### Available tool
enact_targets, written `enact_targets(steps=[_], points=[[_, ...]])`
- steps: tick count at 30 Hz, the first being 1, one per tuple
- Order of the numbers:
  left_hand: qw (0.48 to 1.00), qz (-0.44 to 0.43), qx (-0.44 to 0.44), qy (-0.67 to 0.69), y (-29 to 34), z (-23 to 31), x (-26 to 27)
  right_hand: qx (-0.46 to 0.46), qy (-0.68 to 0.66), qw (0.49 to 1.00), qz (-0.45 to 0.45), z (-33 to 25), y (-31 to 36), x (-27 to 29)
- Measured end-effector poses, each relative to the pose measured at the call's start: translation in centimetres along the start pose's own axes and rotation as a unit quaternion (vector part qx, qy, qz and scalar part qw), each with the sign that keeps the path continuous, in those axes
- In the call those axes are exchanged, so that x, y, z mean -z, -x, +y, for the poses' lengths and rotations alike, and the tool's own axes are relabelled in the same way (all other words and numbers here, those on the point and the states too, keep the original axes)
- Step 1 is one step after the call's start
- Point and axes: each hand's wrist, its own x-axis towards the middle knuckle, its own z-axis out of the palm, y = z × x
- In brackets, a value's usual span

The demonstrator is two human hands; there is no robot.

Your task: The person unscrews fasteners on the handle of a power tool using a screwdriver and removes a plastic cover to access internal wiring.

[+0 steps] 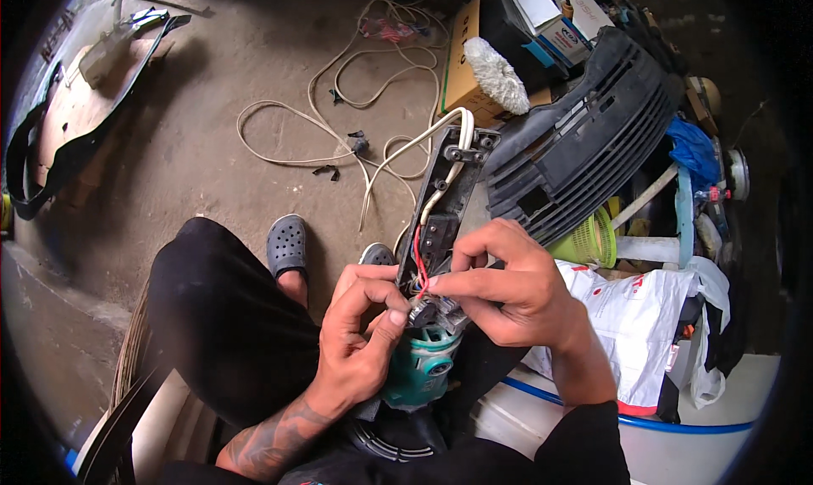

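Observation:
A power tool with a teal housing stands in my lap, its black handle opened and pointing away from me. A white cable runs along inside the handle, and a red wire leads from it down to the bare inner parts at the top of the housing. My right hand pinches the red wire's lower end between its fingertips. Opposite it, my left hand is closed in a pinch beside the same inner parts. Whatever lies between the left fingertips is too small to make out.
Loose white cord lies looped on the concrete floor ahead. To the right are a black plastic grille, a cardboard box, a green basket and a white bag. A black strap-like strip lies at far left.

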Motion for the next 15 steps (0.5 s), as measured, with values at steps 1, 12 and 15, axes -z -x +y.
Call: enact_targets(steps=[1,12,15], points=[[1.000,0.002,0.000,-0.001,0.0,0.1,-0.1,0.016,0.019,0.999,-0.029,-0.2,-0.5,0.3],[0.983,0.037,0.083,0.160,0.5,-0.6,-0.7,0.155,0.212,0.941,-0.212,-3.4,-5.5,1.0],[0.974,0.053,0.067,0.209,0.5,-0.3,-1.0,0.183,0.251,0.911,-0.272,-3.6,-7.1,1.3]])
